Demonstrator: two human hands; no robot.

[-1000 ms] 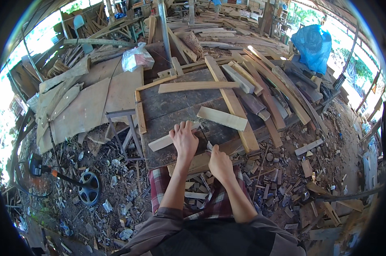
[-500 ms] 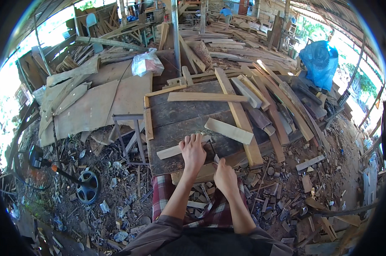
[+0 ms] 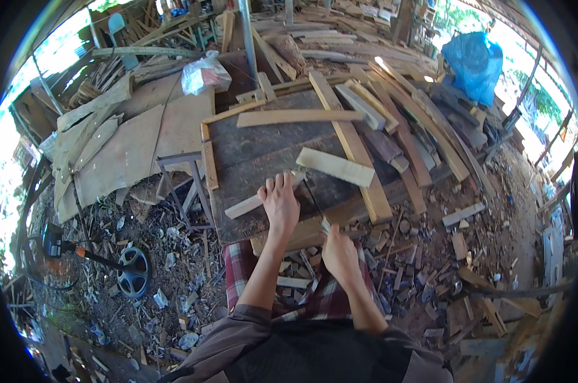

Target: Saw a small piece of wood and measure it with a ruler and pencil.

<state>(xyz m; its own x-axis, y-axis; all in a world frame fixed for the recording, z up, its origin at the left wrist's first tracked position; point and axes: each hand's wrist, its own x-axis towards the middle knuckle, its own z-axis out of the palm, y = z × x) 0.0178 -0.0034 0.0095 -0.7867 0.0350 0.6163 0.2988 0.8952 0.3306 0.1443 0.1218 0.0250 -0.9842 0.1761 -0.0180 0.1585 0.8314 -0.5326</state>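
My left hand is closed over a pale wood strip, pressing it against the dark worktable. The strip's far end comes out just past my fingers. At the table's near edge, my right hand grips the pale handle of a tool with a long, thin, dark blade. That blade runs from my right fist up to the strip's far end, right beside my left fingers. It appears edge-on, so its exact kind cannot be made out. A short pale board lies just beyond the blade.
A long plank crosses the table, with a thinner board touching it. Several timbers are heaped at the right. A metal stand adjoins the table's left side. Wood scraps cover the ground. A spoked wheel stands lower left.
My right hand has drawn back slightly from the strip, and more of the blade shows. My left hand stays on the strip. The whole view has tilted downward a little.
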